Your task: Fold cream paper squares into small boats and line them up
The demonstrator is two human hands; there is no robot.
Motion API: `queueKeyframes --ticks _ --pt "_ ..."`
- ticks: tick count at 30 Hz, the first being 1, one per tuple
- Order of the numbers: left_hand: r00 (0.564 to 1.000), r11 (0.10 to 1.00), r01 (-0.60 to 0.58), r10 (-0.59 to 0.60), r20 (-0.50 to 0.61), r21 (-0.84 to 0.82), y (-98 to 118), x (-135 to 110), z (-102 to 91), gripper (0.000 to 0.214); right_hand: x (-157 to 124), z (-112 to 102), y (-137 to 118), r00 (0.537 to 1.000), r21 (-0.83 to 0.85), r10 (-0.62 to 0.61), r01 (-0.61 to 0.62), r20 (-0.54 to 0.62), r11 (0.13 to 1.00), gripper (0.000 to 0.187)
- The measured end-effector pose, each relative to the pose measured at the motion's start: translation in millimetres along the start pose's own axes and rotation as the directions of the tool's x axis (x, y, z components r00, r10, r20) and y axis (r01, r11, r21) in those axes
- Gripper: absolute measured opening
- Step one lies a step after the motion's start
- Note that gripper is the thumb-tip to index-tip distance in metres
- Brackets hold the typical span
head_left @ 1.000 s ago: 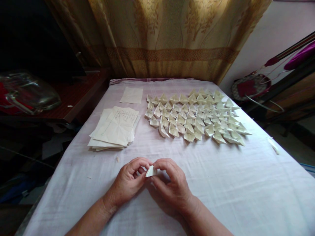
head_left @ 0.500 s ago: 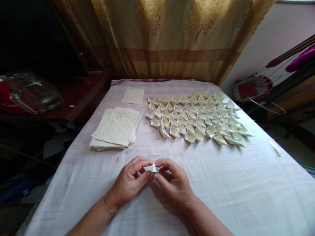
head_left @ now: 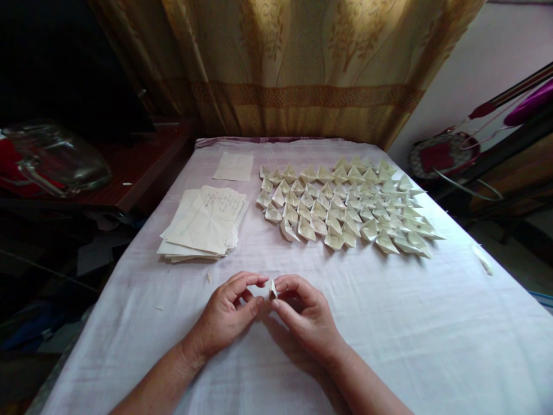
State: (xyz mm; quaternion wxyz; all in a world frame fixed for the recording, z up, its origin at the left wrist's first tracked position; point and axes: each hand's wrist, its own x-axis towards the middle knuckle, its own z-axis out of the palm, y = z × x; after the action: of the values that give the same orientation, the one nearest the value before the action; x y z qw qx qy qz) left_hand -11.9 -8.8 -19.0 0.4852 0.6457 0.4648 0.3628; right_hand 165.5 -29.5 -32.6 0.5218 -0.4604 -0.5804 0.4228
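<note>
My left hand and my right hand meet near the front of a table covered in white cloth. Both pinch one small folded piece of white paper between thumbs and fingertips, held just above the cloth. Most of the paper is hidden by my fingers. Beyond my hands, several finished folded paper boats lie in rows on the right half of the table. A stack of flat paper sheets lies to the left of them.
A single loose sheet lies at the table's far edge before a golden curtain. A dark wooden side table with a glass vessel stands at the left. Dark furniture and wire items crowd the right.
The folded paper between my fingers has gone from a wider flap to a narrow upright sliver. Both hands have crept slightly farther from me and stay pinched together.
</note>
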Motion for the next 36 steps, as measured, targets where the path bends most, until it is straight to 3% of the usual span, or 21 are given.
queueKeyframes --ticks 4,9,13,16,20,23,27,36 --pt "0.998 1.000 -0.019 0.020 0.054 -0.016 -1.5 -0.3 -0.2 0.025 0.4 -0.2 -0.6 1.000 0.025 -0.020 0.020 0.008 0.999 0.007" --pt "0.999 0.999 -0.016 0.017 0.037 -0.037 -1.0 0.7 0.1 0.023 0.6 -0.4 -1.4 0.999 0.019 -0.019 0.019 0.037 1.000 0.006" --pt "0.999 0.998 0.010 -0.008 0.035 -0.065 -0.6 1.7 0.5 0.026 -0.3 -0.5 -0.4 0.998 0.044 0.025 -0.028 0.066 0.999 0.005" --pt "0.991 0.984 0.106 -0.092 0.096 -0.142 -0.7 1.6 -0.3 0.034 -1.4 0.2 -1.5 0.988 0.133 0.113 -0.126 0.101 0.983 0.010" --pt "0.940 0.862 0.318 -0.230 0.253 -0.395 -2.2 -0.6 -0.3 0.041 -0.6 0.3 -4.8 0.931 0.339 0.298 -0.355 0.210 0.871 0.029" --pt "0.891 0.752 0.445 -0.318 0.323 -0.487 -1.5 -2.6 1.1 0.042 2.8 -2.0 -7.3 0.886 0.421 0.351 -0.455 0.302 0.785 0.039" --pt "0.877 0.749 0.475 -0.360 0.317 -0.462 1.7 -3.1 1.7 0.045 6.2 -6.9 -7.8 0.845 0.445 0.372 -0.523 0.384 0.727 0.041" --pt "0.885 0.777 0.458 -0.351 0.306 -0.433 3.6 -2.7 4.1 0.045 5.4 -4.9 -7.7 0.784 0.524 0.497 -0.620 0.373 0.585 0.038"
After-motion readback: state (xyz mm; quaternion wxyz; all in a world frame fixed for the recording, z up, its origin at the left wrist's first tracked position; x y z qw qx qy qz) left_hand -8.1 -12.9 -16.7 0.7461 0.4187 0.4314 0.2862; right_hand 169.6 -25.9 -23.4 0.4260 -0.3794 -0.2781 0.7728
